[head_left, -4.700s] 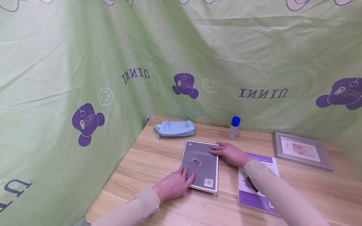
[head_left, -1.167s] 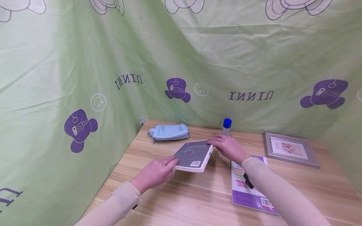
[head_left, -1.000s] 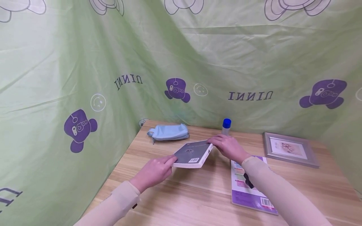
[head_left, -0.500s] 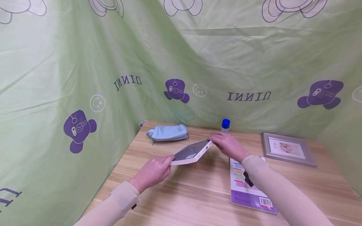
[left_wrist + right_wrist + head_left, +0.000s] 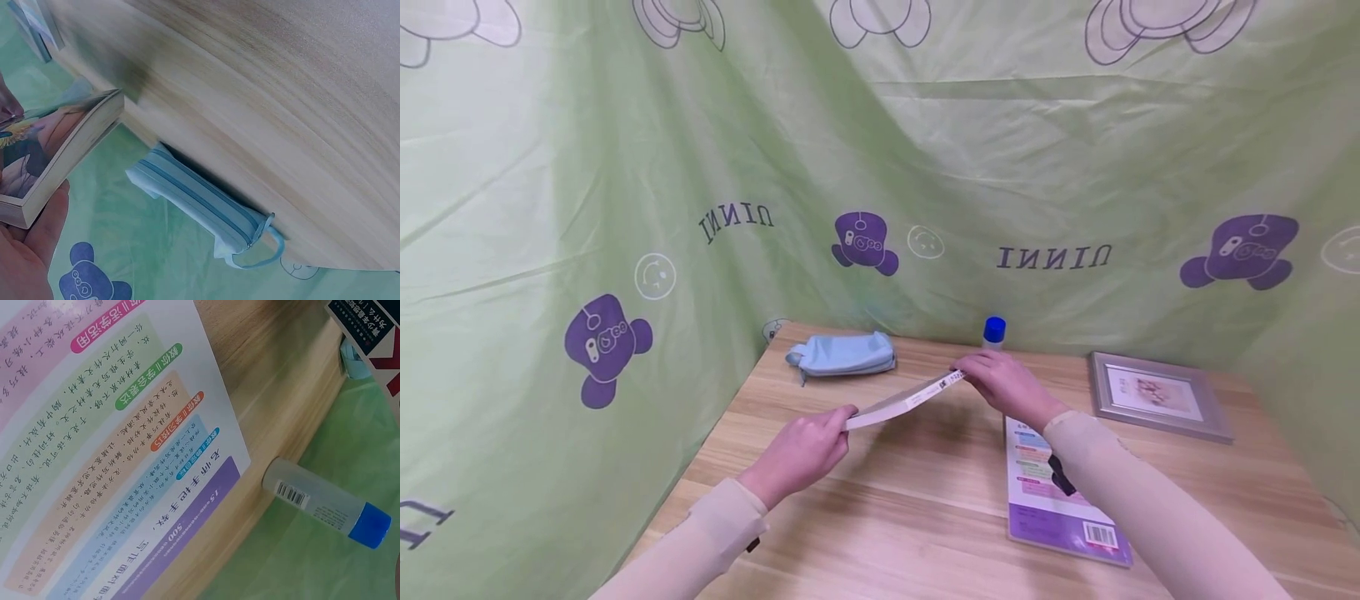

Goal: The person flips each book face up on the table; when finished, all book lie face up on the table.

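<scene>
Both hands hold a book [image 5: 902, 402] above the wooden table, in the head view. It is tilted so that its white edge and spine face me, and only a sliver of the grey cover shows. My left hand [image 5: 801, 450] grips its near left corner, thumb and fingers on either side. At the far right end, my right hand [image 5: 1011, 390] grips the spine. In the left wrist view the underside of the book [image 5: 37, 147] carries a colourful picture, with part of my left hand [image 5: 28, 262] below it. A corner of the book's cover [image 5: 365, 325] enters the right wrist view.
A purple and white workbook [image 5: 1063, 533] lies partly under the right forearm. Along the back stand or lie a light blue pencil case [image 5: 846, 355], a blue-capped bottle [image 5: 994, 331] and a silver picture frame [image 5: 1157, 394]. A green patterned curtain [image 5: 775, 125] hangs behind the table.
The book lay flat under both hands at first; now it is lifted off the table. Over the last second its near edge has risen, turning the grey cover out of sight.
</scene>
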Demonstrator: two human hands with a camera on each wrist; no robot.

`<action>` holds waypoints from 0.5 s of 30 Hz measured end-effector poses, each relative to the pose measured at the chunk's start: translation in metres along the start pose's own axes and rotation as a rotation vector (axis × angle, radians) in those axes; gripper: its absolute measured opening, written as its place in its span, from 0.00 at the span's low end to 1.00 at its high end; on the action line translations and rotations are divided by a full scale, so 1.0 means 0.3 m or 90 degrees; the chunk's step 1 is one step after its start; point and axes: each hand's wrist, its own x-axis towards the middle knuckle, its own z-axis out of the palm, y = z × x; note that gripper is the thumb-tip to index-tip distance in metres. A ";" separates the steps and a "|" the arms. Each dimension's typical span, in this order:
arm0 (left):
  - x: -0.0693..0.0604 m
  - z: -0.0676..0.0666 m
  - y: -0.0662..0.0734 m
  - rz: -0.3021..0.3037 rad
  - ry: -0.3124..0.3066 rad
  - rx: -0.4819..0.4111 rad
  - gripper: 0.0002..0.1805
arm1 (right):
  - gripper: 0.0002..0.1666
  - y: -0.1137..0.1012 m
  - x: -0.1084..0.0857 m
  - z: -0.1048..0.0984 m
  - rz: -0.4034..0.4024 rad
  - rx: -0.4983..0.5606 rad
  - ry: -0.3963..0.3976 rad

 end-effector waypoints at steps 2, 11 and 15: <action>0.000 0.000 -0.002 -0.007 -0.001 0.000 0.21 | 0.18 0.000 -0.001 -0.001 0.003 0.004 0.000; 0.004 0.001 -0.005 -0.028 0.023 -0.006 0.22 | 0.19 -0.004 -0.005 -0.005 0.019 0.007 -0.003; 0.004 0.001 -0.012 -0.040 0.038 -0.006 0.26 | 0.21 -0.005 -0.003 -0.007 0.024 0.006 -0.004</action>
